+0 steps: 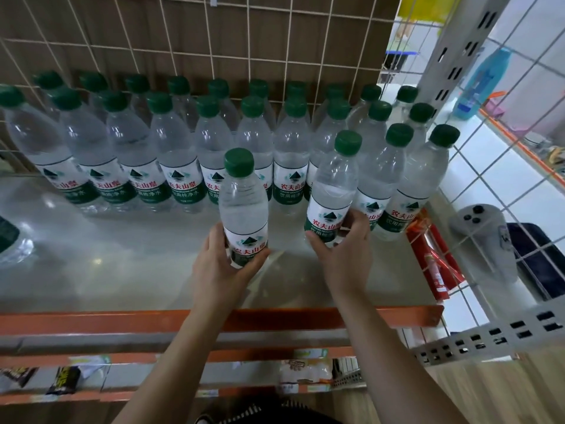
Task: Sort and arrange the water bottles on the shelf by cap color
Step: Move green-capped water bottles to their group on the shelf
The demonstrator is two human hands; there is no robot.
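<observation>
Each hand grips a full green-capped bottle low on its label, the left hand (224,264) on one bottle (243,206) standing forward on the shelf (122,258), the right hand (345,249) on another (334,191) beside the rows: likely heavy, smooth, slightly squeezable, so low label grips seem steadiest.

Bright, even light. White glare spots shine on the shelf (91,246) toward nine o'clock. The edges bend and look blurry, mostly at six o'clock.
</observation>
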